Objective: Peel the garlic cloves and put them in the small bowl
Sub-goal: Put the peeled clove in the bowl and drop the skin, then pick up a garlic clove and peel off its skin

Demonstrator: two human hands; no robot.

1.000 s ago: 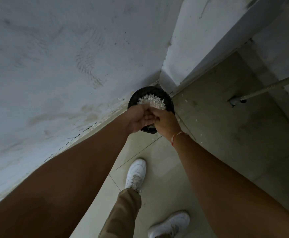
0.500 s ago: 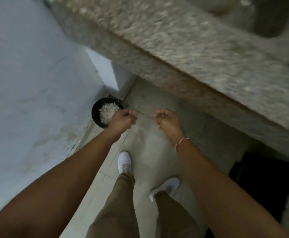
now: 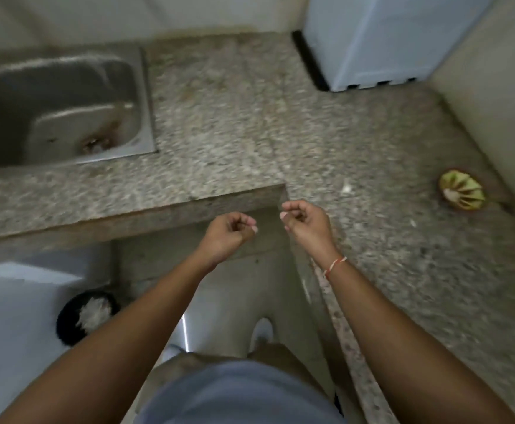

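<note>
Garlic skins [image 3: 92,312] sit in a black bin [image 3: 66,319] on the floor, lower left. Left hand [image 3: 230,232] and right hand [image 3: 306,221] both curled, empty, hovering by the bench [image 3: 250,133] edge. No readable writing anywhere.

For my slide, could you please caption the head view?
Both hands, left hand and right hand, curled above the granite counter.

Both hands, left hand [image 3: 230,234] and right hand [image 3: 306,223], hover with curled fingers beside the granite counter [image 3: 235,123].

Dim, flat indoor light; heavy motion blur; wide-angle bending at edges.
</note>
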